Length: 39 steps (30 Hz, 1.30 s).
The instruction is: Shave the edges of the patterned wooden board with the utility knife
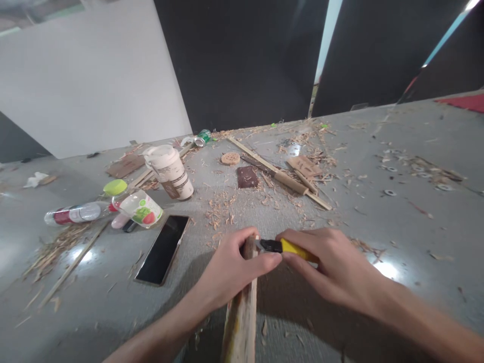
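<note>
My left hand [234, 264] is wrapped round the upper end of a long strip of wood [242, 322], which runs down to the bottom edge of the view. In my right hand [328, 257] is a yellow and black utility knife [289, 248], gripped between thumb and fingers. Its blade reaches left to the wood's upper end, beside my left thumb. The left thumb points toward the black front of the knife. Whether the blade cuts into the wood is too small to tell. Wood shavings [219, 212] lie scattered just beyond both hands.
A phone [162, 250] lies left of my hands, with a paper cup [169, 171], a green-lidded container [138, 206] and a plastic bottle [77, 214] beyond it. Ahead are a brown square piece [247, 177], a round wooden disc [230, 159], wooden strips [291, 182] and a green can [203, 137].
</note>
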Tool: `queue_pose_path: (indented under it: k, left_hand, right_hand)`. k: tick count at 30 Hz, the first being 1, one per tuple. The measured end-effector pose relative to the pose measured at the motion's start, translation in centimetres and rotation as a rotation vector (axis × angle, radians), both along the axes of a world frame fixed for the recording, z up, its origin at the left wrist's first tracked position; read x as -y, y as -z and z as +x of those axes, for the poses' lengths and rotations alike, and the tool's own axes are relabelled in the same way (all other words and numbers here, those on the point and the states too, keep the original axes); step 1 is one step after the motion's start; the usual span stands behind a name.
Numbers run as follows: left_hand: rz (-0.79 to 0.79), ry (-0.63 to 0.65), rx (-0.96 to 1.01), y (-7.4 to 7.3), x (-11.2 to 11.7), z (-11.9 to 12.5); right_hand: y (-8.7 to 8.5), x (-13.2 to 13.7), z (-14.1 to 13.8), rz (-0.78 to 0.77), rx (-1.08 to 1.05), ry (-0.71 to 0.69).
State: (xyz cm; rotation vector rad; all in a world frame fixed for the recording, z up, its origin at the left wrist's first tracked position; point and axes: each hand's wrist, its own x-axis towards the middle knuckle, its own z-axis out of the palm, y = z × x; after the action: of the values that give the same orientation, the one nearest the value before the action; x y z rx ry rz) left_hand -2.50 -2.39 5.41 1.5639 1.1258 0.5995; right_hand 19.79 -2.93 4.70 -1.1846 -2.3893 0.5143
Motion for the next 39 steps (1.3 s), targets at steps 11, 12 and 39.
queue_pose_path:
  k: [11, 12, 39]
  left_hand:
    - [0.04, -0.042, 0.003, 0.4, 0.1, 0.3]
    - [0.046, -0.044, 0.013, 0.3, 0.0, 0.2]
    - [-0.053, 0.038, 0.195, 0.5, -0.8, -0.3]
  right_hand:
    - [-0.7, 0.3, -0.2, 0.038, 0.068, 0.028]
    - [-0.7, 0.5, -0.2, 0.075, 0.074, 0.043]
    - [0.3, 0.5, -0.6, 0.049, -0.015, 0.025]
